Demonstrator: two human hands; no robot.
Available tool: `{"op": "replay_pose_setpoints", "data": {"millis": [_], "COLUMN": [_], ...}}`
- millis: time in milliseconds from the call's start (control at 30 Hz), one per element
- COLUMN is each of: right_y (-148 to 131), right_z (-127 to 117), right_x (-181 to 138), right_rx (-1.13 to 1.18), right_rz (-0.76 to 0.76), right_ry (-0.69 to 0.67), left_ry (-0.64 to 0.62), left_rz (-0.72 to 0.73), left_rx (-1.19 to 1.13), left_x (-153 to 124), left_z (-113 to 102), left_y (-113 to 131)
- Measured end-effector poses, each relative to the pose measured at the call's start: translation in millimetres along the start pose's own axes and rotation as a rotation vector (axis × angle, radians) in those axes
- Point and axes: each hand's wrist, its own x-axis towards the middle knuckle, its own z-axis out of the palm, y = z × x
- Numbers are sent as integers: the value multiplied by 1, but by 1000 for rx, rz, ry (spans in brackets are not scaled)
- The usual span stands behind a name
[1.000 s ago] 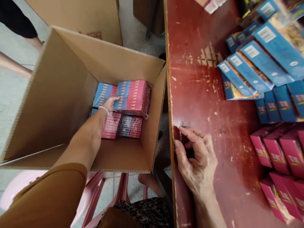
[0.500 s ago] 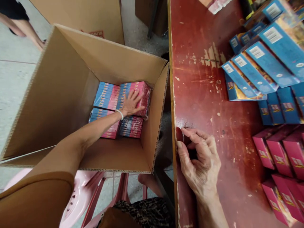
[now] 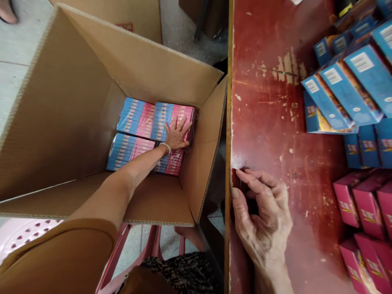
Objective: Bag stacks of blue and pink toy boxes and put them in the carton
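My left hand (image 3: 177, 134) reaches deep into a large open cardboard carton (image 3: 76, 106) and lies flat, fingers spread, on the far right wrapped pack of blue and pink boxes (image 3: 171, 118). Three more such packs fill the carton floor around it, one at the near left (image 3: 127, 151). A white bead bracelet sits on that wrist. My right hand (image 3: 263, 212) rests on the worn red table (image 3: 266, 122) at its left edge, fingers curled loosely with nothing in them.
Blue boxes (image 3: 346, 90) are stacked at the table's far right, pink boxes (image 3: 364, 208) at the near right. A pink plastic stool (image 3: 21, 237) holds the carton. Another carton (image 3: 131, 16) stands behind it. A person's foot (image 3: 6, 12) shows at top left.
My left hand let go of the pack's edge and spread flat on top of it; the pack now lies level beside the others. My right hand stayed put. The camera shifted left.
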Motion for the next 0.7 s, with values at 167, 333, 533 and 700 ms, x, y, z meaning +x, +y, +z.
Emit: {"op": "replay_pose_setpoints", "data": {"millis": [167, 333, 533, 700], "right_y": [-2, -1, 0, -2], "right_z": [1, 2, 2, -1], "right_x": [-1, 0, 0, 0], "right_rx": [10, 27, 30, 7], "right_rz": [40, 24, 0, 0], "right_ry": [5, -10, -10, -33], "left_ry": [-63, -262, -123, -136], "left_rz": [24, 60, -23, -4], "left_rx": [18, 48, 89, 60], "left_x": [0, -6, -12, 6], "left_z": [9, 18, 17, 10], "left_y": [0, 5, -31, -66]}}
